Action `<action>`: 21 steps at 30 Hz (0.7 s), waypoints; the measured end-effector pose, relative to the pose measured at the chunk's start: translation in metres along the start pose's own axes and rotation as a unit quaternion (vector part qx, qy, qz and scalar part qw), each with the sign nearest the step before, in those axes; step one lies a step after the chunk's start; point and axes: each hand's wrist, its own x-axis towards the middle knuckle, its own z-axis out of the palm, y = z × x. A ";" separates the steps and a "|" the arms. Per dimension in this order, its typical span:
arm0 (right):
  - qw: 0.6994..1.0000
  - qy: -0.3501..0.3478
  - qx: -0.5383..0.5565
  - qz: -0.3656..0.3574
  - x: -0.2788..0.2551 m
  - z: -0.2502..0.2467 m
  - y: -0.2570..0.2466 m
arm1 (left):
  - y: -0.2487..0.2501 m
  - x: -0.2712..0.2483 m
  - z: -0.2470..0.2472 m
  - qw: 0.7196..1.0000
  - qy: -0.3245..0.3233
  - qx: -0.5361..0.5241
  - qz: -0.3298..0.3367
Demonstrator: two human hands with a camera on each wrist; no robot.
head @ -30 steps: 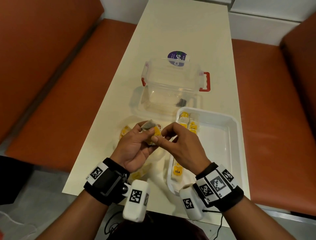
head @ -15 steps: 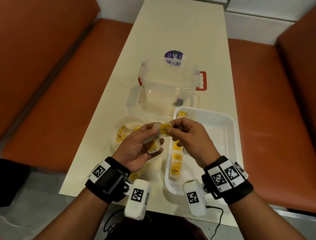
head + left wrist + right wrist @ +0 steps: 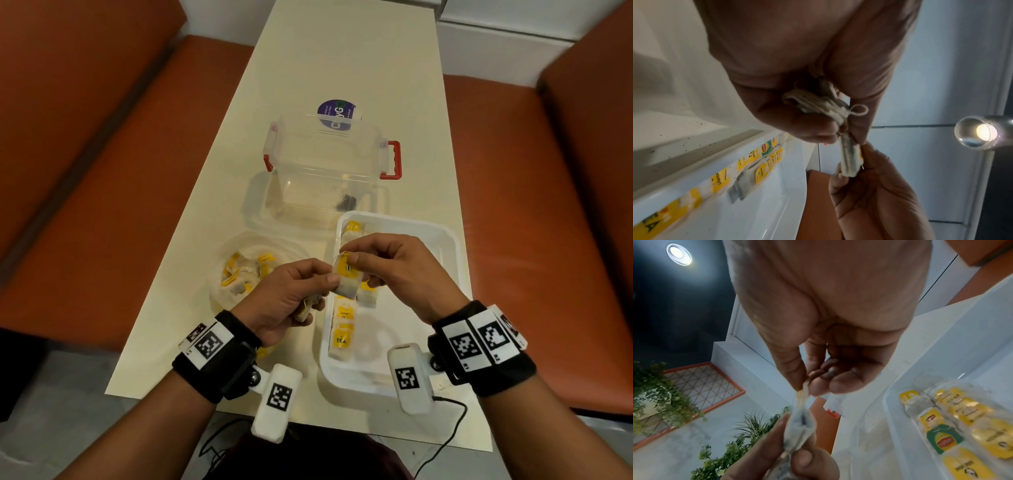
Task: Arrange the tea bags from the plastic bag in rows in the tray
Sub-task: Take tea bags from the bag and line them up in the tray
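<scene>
while the left hand (image 3: 284, 294) pinches one end of a tea bag (image 3: 346, 279) and grips more in its curled fingers, the right hand (image 3: 394, 270) pinches its yellow tag end above the tray's (image 3: 455, 253) left row; the plastic bag (image 3: 239, 274) lies left on the surface.

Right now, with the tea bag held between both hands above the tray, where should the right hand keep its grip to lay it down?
Probably at the yellow tag end of the tea bag, where the right hand pinches it from above. The soft pouch hangs below toward the left hand, so once that lets go, the bag can be lowered flat beside the row in the tray.
</scene>
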 end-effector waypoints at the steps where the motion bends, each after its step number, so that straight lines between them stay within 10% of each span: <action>1: 1.000 -0.002 -0.001 0.003 -0.001 -0.002 0.002 | -0.001 0.001 0.002 1.000 -0.003 0.013 0.001; 21: 0.993 0.003 -0.074 0.094 -0.005 -0.041 0.057 | -0.022 0.002 0.018 0.997 0.056 0.060 0.003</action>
